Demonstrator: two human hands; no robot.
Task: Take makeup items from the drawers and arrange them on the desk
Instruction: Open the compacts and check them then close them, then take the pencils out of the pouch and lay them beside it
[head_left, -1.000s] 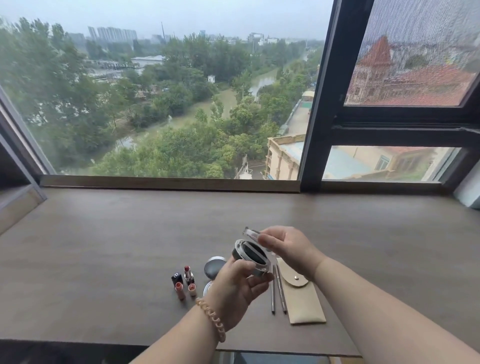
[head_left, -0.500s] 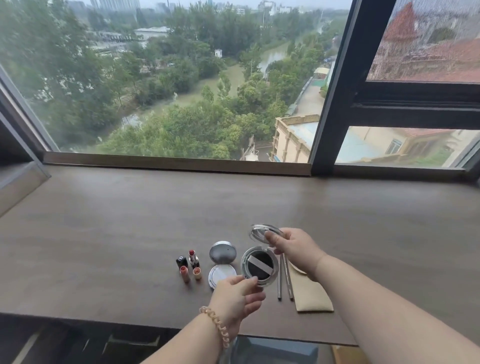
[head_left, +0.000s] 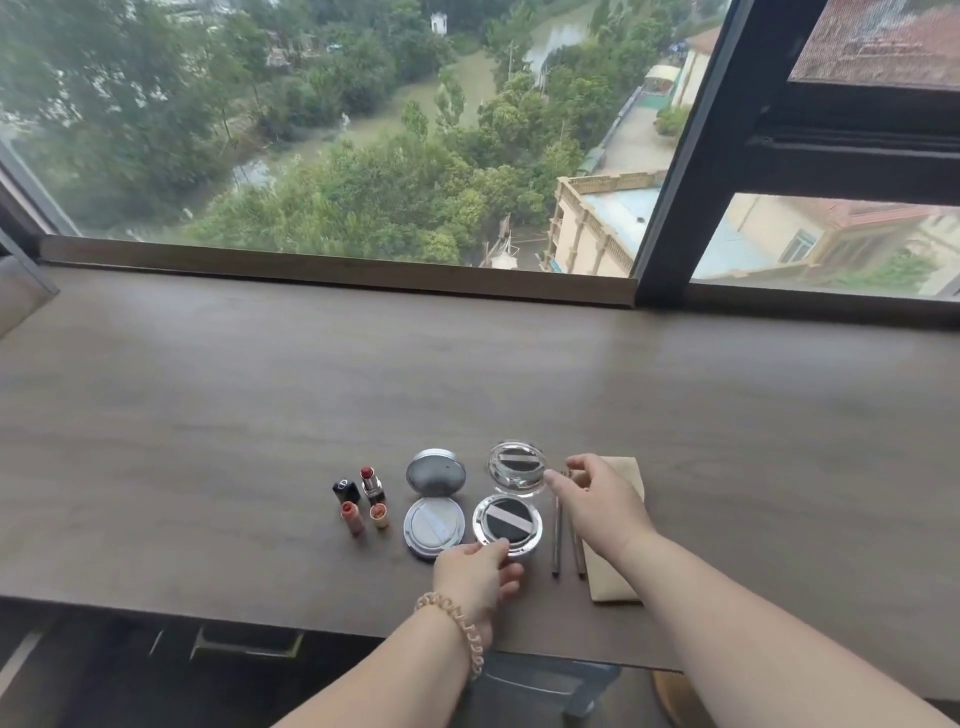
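Compact (head_left: 507, 524) open on desk (head_left: 208, 415), fingertips of both hands touching it.

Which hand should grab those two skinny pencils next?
Probably the right hand. It hovers right beside the two pencils, its fingers still at the open compact's lid. The left hand sits at the compact's base, farther away.
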